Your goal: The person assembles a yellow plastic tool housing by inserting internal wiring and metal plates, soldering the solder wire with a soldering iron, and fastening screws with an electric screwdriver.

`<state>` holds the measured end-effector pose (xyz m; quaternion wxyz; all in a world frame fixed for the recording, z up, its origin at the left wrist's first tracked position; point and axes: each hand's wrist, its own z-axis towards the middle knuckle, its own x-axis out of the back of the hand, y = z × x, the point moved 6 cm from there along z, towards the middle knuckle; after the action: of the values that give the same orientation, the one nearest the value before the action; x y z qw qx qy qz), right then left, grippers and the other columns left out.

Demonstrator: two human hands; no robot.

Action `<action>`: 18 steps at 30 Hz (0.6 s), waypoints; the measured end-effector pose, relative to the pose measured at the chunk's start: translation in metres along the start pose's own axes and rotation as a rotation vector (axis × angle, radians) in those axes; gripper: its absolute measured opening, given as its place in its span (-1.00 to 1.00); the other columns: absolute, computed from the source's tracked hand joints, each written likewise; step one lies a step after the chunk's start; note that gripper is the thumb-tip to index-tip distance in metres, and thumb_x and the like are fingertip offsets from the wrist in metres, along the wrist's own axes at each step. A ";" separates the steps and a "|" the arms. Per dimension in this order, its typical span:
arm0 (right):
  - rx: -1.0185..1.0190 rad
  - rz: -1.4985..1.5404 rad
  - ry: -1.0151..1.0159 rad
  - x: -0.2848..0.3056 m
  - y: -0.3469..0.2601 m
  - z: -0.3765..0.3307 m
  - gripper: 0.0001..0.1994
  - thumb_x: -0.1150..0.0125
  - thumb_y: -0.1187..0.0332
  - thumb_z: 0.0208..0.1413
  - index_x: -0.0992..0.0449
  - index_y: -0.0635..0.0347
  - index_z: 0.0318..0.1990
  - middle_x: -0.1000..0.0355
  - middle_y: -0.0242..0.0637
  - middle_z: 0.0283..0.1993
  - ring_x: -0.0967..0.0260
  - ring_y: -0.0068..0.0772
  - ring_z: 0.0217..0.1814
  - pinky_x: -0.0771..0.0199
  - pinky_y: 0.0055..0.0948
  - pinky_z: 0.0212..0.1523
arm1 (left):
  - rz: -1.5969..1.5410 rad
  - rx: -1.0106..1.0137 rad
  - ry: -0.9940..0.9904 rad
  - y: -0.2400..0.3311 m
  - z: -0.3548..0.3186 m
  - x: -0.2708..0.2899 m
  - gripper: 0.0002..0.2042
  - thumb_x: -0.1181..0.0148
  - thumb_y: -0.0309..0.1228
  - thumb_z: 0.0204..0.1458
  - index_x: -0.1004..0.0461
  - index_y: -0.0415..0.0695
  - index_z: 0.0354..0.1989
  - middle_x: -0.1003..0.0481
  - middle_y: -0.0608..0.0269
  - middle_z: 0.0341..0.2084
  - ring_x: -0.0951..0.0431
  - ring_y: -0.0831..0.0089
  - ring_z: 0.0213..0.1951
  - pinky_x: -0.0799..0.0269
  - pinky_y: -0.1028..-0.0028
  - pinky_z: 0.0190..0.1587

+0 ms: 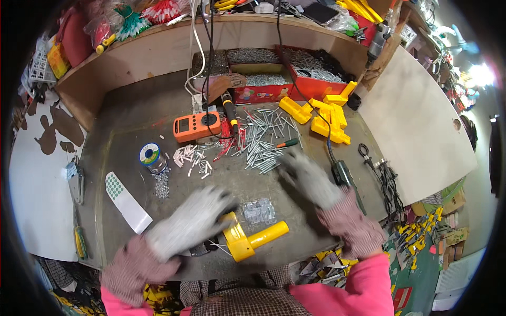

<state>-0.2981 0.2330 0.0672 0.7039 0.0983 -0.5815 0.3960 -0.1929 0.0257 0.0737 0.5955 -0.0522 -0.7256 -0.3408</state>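
Left hand (pixel 190 221) and right hand (pixel 311 179), gloved; yellow part (pixel 241 245) on bench (pixel 121 139).
Yellow part: near front edge, beside left hand, which is open, thumb spread; contact unclear. Clear bag (pixel 259 211): just beyond. Right hand: fingers bent beside metal pins (pixel 261 150); whether gripping one, cannot tell. Step, as judged: gathering pins for the yellow part; next move seems to call for a fine right-hand pinch, left steadying. Farther: screwdriver (pixel 288 142), orange meter (pixel 197 126), more yellow parts (pixel 332 121), red boxes (pixel 263 94).
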 end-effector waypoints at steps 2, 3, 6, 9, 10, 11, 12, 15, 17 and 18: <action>-0.080 0.059 -0.047 -0.025 0.018 0.024 -0.80 -0.17 0.36 0.12 -0.48 0.23 -0.14 -0.42 0.02 -0.25 -0.39 0.06 -0.03 -0.45 -0.17 -0.08 | 0.135 -0.042 0.251 -0.009 0.067 -0.003 -0.66 -0.23 -0.22 0.03 -0.47 -0.20 -0.13 -0.46 -0.08 -0.14 -0.48 0.00 -0.11 -0.42 0.13 -0.04; -0.090 0.061 -0.080 -0.044 0.022 0.037 -0.80 -0.14 0.37 0.13 -0.47 0.23 -0.12 -0.42 0.04 -0.24 -0.39 0.07 -0.04 -0.44 -0.15 -0.08 | 0.159 0.076 0.199 -0.028 0.096 -0.016 -0.70 -0.24 -0.24 0.01 -0.48 -0.21 -0.20 -0.48 -0.11 -0.21 -0.50 -0.04 -0.16 -0.43 0.12 -0.08; -0.136 0.106 -0.031 -0.065 0.038 0.045 -0.81 0.06 0.42 0.19 -0.45 0.26 -0.13 -0.45 0.04 -0.16 -0.43 0.14 -0.12 -0.44 -0.11 -0.10 | 0.105 0.165 0.226 -0.040 0.135 -0.031 -0.75 -0.24 -0.29 -0.01 -0.49 -0.25 -0.29 -0.51 -0.13 -0.34 -0.54 -0.09 -0.25 -0.46 0.11 -0.14; -0.166 -0.046 -0.096 -0.044 0.018 0.044 -0.80 0.05 0.45 0.15 -0.46 0.24 -0.14 -0.46 0.00 -0.19 -0.44 0.11 -0.09 -0.46 -0.12 -0.07 | -0.006 0.188 0.251 -0.051 0.135 -0.029 -0.76 -0.23 -0.33 -0.01 -0.50 -0.28 -0.31 -0.52 -0.16 -0.39 -0.55 -0.09 -0.25 -0.47 0.10 -0.16; -0.089 -0.150 0.012 -0.032 0.008 0.039 -0.80 0.04 0.47 0.13 -0.47 0.23 -0.13 -0.45 -0.02 -0.21 -0.45 0.09 -0.08 -0.46 -0.10 -0.07 | -0.042 0.204 0.214 -0.053 0.133 -0.031 -0.76 -0.23 -0.34 -0.01 -0.49 -0.30 -0.31 -0.52 -0.17 -0.38 -0.55 -0.09 -0.24 -0.47 0.10 -0.15; -0.024 -0.261 0.125 -0.018 0.006 0.032 -0.79 0.03 0.49 0.11 -0.47 0.22 -0.12 -0.45 -0.04 -0.23 -0.46 0.08 -0.07 -0.47 -0.09 -0.06 | -0.065 0.177 0.183 -0.040 0.133 -0.025 -0.78 -0.18 -0.38 0.00 -0.47 -0.30 -0.28 -0.51 -0.20 -0.37 -0.55 -0.10 -0.23 -0.47 0.09 -0.16; -0.020 -0.259 0.127 -0.013 0.002 0.022 -0.79 0.03 0.49 0.11 -0.47 0.22 -0.12 -0.45 -0.04 -0.23 -0.46 0.08 -0.07 -0.47 -0.09 -0.06 | -0.062 0.180 0.185 -0.037 0.130 -0.021 -0.78 -0.18 -0.38 0.00 -0.47 -0.30 -0.28 -0.51 -0.20 -0.37 -0.55 -0.10 -0.23 -0.47 0.09 -0.16; -0.284 -0.294 -0.295 -0.029 0.022 -0.030 -0.73 0.00 0.47 0.08 -0.42 0.20 -0.05 -0.43 -0.01 -0.07 -0.37 0.01 0.10 -0.40 -0.02 0.03 | 0.117 0.178 0.274 -0.028 0.118 -0.012 -0.80 -0.18 -0.43 -0.03 -0.45 -0.31 -0.29 -0.50 -0.20 -0.40 -0.54 -0.11 -0.27 -0.45 0.07 -0.18; -0.132 -0.118 -0.237 -0.023 0.021 -0.052 -0.62 -0.10 0.49 0.01 -0.40 0.14 0.06 -0.44 0.03 -0.14 -0.45 0.02 -0.06 -0.44 -0.06 -0.10 | 0.203 0.109 0.256 -0.010 0.104 0.001 -0.77 -0.20 -0.46 -0.10 -0.42 -0.30 -0.27 -0.48 -0.17 -0.41 -0.51 -0.09 -0.27 -0.44 0.07 -0.19; -0.125 -0.096 -0.259 -0.019 0.012 -0.056 -0.62 -0.10 0.49 0.01 -0.40 0.14 0.06 -0.44 0.03 -0.14 -0.45 0.02 -0.06 -0.44 -0.06 -0.10 | 0.194 0.133 0.239 -0.009 0.095 0.005 -0.77 -0.20 -0.46 -0.10 -0.42 -0.30 -0.27 -0.48 -0.17 -0.41 -0.51 -0.09 -0.27 -0.44 0.07 -0.19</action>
<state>-0.2642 0.2660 0.0288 0.6460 0.1324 -0.6855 0.3087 -0.2768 0.0701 0.0689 0.7098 -0.0415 -0.6622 -0.2364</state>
